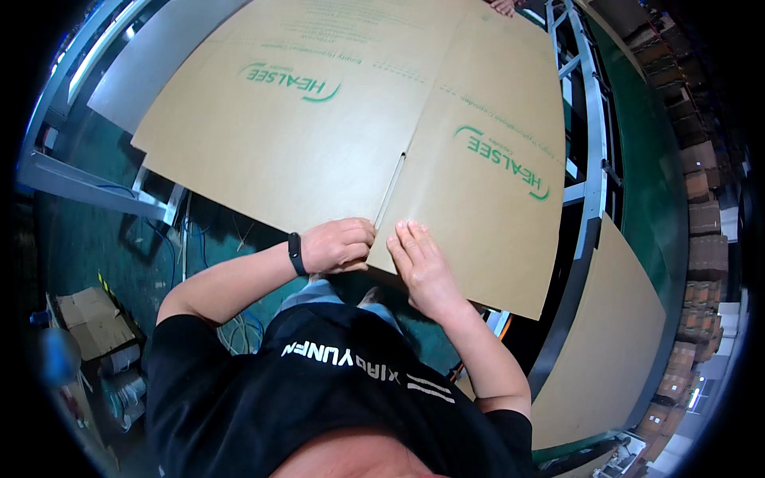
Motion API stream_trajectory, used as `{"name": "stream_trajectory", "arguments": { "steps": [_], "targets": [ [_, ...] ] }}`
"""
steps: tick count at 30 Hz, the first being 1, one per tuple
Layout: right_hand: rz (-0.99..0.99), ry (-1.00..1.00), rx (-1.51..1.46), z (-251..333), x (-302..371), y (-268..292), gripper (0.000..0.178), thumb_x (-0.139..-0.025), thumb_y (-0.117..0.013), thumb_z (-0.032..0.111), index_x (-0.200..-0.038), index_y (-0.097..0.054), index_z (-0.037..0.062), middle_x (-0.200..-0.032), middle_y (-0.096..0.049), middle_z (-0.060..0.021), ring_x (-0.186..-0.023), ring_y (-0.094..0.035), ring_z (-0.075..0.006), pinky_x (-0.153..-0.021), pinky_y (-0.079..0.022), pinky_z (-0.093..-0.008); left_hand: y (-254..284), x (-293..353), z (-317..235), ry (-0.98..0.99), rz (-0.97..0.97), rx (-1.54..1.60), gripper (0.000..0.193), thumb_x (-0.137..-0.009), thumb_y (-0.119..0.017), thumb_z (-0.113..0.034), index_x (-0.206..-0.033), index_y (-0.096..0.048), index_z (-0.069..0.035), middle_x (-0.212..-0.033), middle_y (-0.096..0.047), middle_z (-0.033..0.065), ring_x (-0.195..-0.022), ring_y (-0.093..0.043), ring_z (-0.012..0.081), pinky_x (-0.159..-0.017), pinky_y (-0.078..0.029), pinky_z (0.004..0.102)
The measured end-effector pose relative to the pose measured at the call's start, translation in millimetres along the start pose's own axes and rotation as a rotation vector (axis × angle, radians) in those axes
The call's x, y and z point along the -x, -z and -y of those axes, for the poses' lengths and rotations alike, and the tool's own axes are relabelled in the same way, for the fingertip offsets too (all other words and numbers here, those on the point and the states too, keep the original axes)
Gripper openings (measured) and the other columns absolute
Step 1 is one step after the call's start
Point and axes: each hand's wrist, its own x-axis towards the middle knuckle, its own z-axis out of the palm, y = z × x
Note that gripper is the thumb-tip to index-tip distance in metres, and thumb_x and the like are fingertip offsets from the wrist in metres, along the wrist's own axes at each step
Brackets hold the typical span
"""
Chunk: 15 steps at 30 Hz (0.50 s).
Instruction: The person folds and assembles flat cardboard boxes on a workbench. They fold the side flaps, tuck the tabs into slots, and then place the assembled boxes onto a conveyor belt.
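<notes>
A large flat brown cardboard sheet (343, 135) with green printing spreads out before me. A fold line runs down it and ends in a narrow slot (390, 191) that opens at the near edge. To the left of the slot, my left hand (339, 245) has its fingers curled over the near edge, pinching the cardboard; a dark band is on the wrist. On the slot's other side, my right hand (422, 267) lies with its fingers stretched on the sheet's surface. Its thumb is hidden.
Another person's hand (503, 7) touches the sheet's far edge. Metal frame rails (591, 159) run along the right, and another frame beam (96, 187) stands at left. A second cardboard sheet (610, 342) lies at right. Stacked cartons (708, 247) line the far right; cables (243, 331) trail on the green floor.
</notes>
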Motion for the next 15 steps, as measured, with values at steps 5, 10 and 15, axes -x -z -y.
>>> {"name": "stream_trajectory", "arguments": {
  "steps": [5,10,15],
  "targets": [
    [0.010,-0.022,-0.206,-8.7,9.8,14.1,0.056,-0.067,-0.060,-0.002,-0.124,-0.054,0.0005,-0.138,-0.045,-0.0209,-0.133,-0.037,-0.0403,-0.112,-0.030,-0.0493,3.1,-2.1,-14.6,0.235,-0.014,-0.123,0.052,-0.073,-0.076,-0.028,-0.112,-0.057,0.000,-0.119,-0.055,0.0179,-0.119,-0.050,0.0372,-0.101,-0.043,0.0467],
    [-0.013,-0.105,-0.355,-36.0,40.5,10.3,0.047,-0.070,-0.066,0.009,-0.117,-0.059,0.0047,-0.137,-0.048,-0.0147,-0.135,-0.036,-0.0376,-0.113,-0.028,-0.0478,0.7,-3.8,-16.7,0.276,0.060,-0.212,0.061,-0.074,-0.073,-0.034,-0.121,-0.057,0.001,-0.130,-0.053,0.0190,-0.126,-0.047,0.0386,-0.103,-0.041,0.0476],
    [-0.406,-0.950,0.005,-127.7,83.6,40.8,0.052,-0.072,-0.070,0.016,-0.120,-0.056,0.0018,-0.128,-0.053,-0.0200,-0.125,-0.045,-0.0361,-0.103,-0.039,-0.0435,3.4,3.2,-19.4,0.305,0.040,-0.191,0.061,-0.071,-0.074,-0.028,-0.123,-0.057,-0.001,-0.130,-0.052,0.0191,-0.123,-0.048,0.0395,-0.102,-0.042,0.0479]
  ]
}}
